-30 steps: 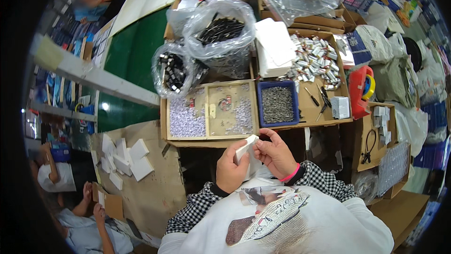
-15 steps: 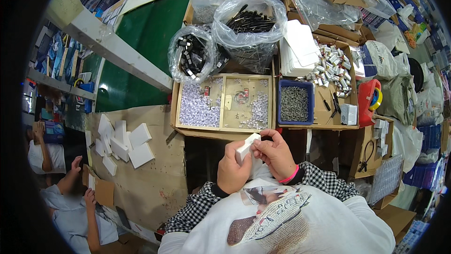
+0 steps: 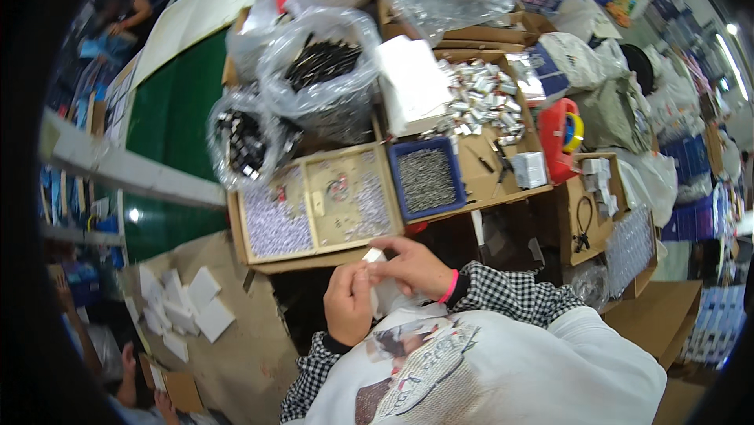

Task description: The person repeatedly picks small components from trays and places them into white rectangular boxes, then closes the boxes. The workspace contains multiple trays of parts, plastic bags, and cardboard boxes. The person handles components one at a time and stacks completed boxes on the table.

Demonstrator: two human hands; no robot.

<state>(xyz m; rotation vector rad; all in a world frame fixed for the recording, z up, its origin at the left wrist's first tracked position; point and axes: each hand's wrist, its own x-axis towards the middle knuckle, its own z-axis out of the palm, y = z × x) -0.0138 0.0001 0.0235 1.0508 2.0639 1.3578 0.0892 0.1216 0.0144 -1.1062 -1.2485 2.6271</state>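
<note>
My two hands meet in front of my chest around a small white box [image 3: 374, 255], of which only the upper end shows. My left hand [image 3: 348, 303] wraps its side with bent fingers. From the right, my right hand [image 3: 416, 269] pinches the box near its upper end, its wrist wearing a pink band. The fingers hide most of the box. Just beyond the hands lies a two-part wooden tray [image 3: 309, 213] with small white pieces in both compartments. Beside the tray stands a blue bin [image 3: 438, 210] full of small metal parts.
Several white boxes [image 3: 212, 320] lie on brown cardboard at left. Clear bags [image 3: 271, 71] hold black parts. Behind the bin are white cards [image 3: 404, 83] and silver cylinders [image 3: 479, 99]; a red tape dispenser [image 3: 554, 142] stands right. A grey metal beam [image 3: 141, 170] crosses the left side.
The whole view has swung, so the bench now appears tilted and shifted left. My hands stay on the white box, but less of it shows and my right fingers cover its upper part.
</note>
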